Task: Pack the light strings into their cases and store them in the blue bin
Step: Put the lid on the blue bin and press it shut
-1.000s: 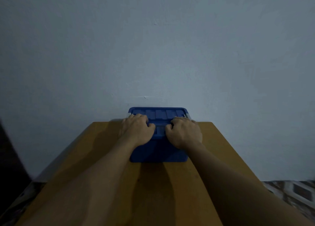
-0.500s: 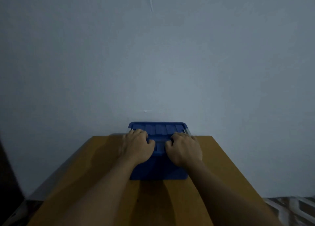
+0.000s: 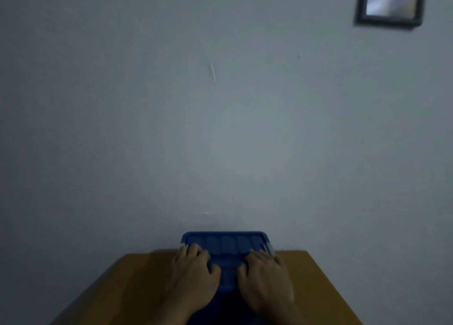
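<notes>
The blue bin [image 3: 226, 246] sits on the wooden table [image 3: 127, 288], at its far edge just by the wall [image 3: 220, 128], with its ribbed lid [image 3: 229, 242] on. 2 hands rest palm-down on that lid: the left hand [image 3: 193, 275] over its left part, the right hand [image 3: 266, 279] over its right, fingers spread flat and grasping nothing. A pale latch [image 3: 269, 248] shows beside the right fingers. High on the wall hangs a dark-framed picture [image 3: 391, 2].

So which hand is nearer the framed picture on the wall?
Right. The right hand rests on the blue bin's lid below the framed picture; the left hand rests farther left.
</notes>
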Demonstrator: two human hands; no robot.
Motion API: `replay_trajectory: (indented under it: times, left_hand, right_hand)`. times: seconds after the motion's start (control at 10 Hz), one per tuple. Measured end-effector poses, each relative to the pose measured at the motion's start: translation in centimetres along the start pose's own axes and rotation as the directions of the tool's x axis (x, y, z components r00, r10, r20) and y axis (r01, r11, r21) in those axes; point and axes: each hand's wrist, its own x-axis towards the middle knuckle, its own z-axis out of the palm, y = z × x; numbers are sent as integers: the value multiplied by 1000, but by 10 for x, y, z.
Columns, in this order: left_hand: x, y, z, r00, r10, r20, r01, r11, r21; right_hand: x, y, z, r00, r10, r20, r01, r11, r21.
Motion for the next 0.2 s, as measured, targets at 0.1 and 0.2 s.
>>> replay_trajectory:
  times: [0.1, 0.2]
  left_hand:
    - [-8, 5, -19, 1000, 18, 6, -18, 998, 55]
    - [-6, -7, -3, 989, 136, 52, -135, 991, -17]
  right_hand:
    - [2, -5, -4, 1000, 6, -9, -6, 1000, 10]
    - [10, -1, 4, 991, 70, -117, -67, 997, 30]
